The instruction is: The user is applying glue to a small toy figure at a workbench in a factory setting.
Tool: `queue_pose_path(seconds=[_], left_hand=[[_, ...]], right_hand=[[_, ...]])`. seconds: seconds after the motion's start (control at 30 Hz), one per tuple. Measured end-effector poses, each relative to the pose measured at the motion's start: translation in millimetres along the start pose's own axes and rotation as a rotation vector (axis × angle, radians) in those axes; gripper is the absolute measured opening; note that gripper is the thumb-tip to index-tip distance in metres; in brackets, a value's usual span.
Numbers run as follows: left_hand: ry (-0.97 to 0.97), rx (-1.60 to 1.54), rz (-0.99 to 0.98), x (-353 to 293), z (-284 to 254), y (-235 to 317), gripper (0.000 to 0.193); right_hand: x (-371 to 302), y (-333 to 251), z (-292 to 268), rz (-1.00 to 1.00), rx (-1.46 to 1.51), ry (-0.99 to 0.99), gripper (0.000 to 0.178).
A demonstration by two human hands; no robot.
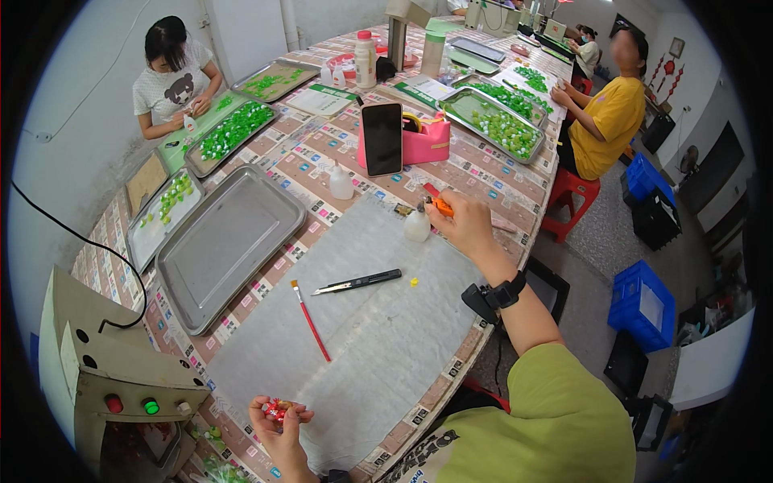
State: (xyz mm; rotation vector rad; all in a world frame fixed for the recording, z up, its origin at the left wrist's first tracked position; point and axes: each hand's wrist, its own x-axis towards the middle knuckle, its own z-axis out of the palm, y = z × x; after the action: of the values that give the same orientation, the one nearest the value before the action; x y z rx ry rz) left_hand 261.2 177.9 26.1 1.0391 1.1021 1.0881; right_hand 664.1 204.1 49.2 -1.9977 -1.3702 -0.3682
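Note:
My left hand point(282, 431), at the near edge of the grey sheet point(354, 338), is closed around small shiny red pieces point(277, 409) with white and gold spots; their kind is not clear. Farther off, my right hand point(471, 225) grips a small orange object point(442, 207) with a dark end, which looks like a lighter. Right beside it stands a small white squeeze bottle point(417, 228). Between my hands lie a black utility knife point(357, 282) with its blade out, a red-handled brush point(312, 322) and a tiny yellow piece point(414, 282).
A bare metal tray point(229, 241) lies at left, near a machine point(121, 386) with lit buttons. Beyond the sheet are another squeeze bottle point(341, 183), a propped phone point(382, 138) and a pink holder point(427, 141). Trays of green pieces point(236, 129) sit before co-workers.

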Motion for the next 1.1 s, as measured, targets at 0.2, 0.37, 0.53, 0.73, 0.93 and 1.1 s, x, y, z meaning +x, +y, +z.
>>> queue_pose_path(seconds=[0.2,0.37,0.53,0.73,0.93,1.1], left_hand=[[-0.007,0.002,0.002,3,4,1,0.036],[0.022,0.037,0.033,4,2,0,0.033],[-0.073,-0.052,-0.024,3,-13,-4,0.036],[-0.250,-0.165,-0.010,3,-8,-22,0.036],[-0.185,-0.120,-0.014,4,-14,-11,0.040],[-0.195,-0.210,0.035,5,-18,-15,0.038]], right_hand=[[1,2,-3,0.011,-0.012,-0.003,0.029],[4,-5,0,0.007,0.013,-0.012,0.026],[1,25,29,0.117,0.158,0.019,0.025],[-33,117,-1,-0.139,-0.036,0.116,0.051],[54,-8,138,-0.361,0.306,0.005,0.049],[71,-47,138,-0.375,0.374,0.002,0.047]])
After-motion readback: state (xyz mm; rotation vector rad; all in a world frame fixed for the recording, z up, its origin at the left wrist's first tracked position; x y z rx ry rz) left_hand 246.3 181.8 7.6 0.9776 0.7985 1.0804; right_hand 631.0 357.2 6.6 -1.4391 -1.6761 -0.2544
